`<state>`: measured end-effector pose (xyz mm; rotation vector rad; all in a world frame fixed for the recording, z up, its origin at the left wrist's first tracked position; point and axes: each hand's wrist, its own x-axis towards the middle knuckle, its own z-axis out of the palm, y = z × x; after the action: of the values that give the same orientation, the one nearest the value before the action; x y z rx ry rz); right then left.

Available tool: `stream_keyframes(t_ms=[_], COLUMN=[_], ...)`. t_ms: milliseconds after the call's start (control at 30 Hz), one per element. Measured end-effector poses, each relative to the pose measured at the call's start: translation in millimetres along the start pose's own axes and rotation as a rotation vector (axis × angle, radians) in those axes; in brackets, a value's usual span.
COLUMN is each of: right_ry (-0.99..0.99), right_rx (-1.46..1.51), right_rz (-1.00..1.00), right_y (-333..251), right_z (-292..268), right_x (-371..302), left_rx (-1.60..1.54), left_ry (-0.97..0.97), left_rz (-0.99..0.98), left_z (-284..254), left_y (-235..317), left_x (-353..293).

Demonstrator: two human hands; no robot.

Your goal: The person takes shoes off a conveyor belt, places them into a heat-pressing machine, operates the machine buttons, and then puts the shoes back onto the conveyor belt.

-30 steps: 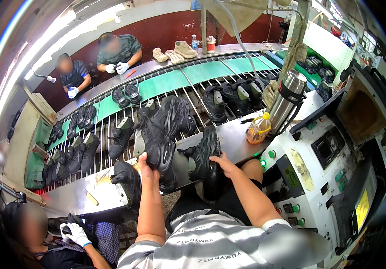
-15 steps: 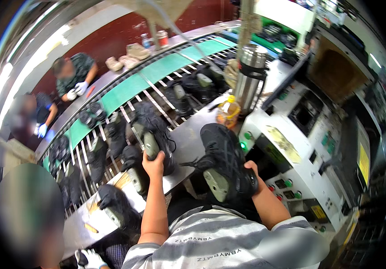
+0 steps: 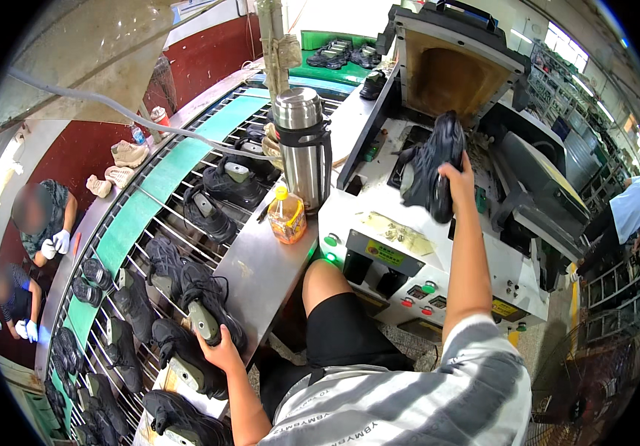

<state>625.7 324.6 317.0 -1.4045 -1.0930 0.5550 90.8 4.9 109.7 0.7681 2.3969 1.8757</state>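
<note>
My right hand [image 3: 459,181] grips a black lace-up sneaker [image 3: 435,160], raised toe up in front of the open lid of a white machine [image 3: 439,245]. My left hand [image 3: 218,349] is closed round the grey-green shoe last [image 3: 202,321] that fills another black sneaker [image 3: 219,301]. That shoe rests where the roller conveyor meets the steel ledge [image 3: 260,279]. Beside it, nearer me, lie more black sneakers with lasts in them, one of them here [image 3: 186,360].
A steel thermos [image 3: 301,160] and a bottle of orange drink [image 3: 287,215] stand on the ledge by the machine. Several black shoes lie along the rollers and green belt [image 3: 167,175]. Two gloved people work across the conveyor. A stand fan [image 3: 584,401] is at the lower right.
My right hand has carried its sneaker up and to the right, over the machine. My left hand stays on the other sneaker's last. The view has swung right.
</note>
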Motion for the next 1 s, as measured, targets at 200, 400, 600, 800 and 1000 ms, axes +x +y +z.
stream_keyframes(t_ms=[200, 400, 600, 800, 1000], right_ry=[0.033, -0.092, -0.274, -0.135, -0.225], right_rx=[-0.770, -0.994, -1.056, -1.001, -0.911], right_rz=[0.277, 0.474, 0.444, 0.259, -0.512], right_y=[-32, 26, -1, 15, 33], right_z=[70, 85, 95, 82, -11], right_x=[105, 153, 130, 79, -35], left_rx=[0.027, -0.347, -0.328, -0.548, -0.825], left_ry=[-0.041, -0.269, -0.779, -1.022, -0.901], left_rz=[-0.003, -0.377, -0.391, -0.511, -0.645], left_z=[-14, -39, -4, 90, 213], left_y=[0, -22, -1, 27, 74], left_x=[-26, -117, -124, -123, -128])
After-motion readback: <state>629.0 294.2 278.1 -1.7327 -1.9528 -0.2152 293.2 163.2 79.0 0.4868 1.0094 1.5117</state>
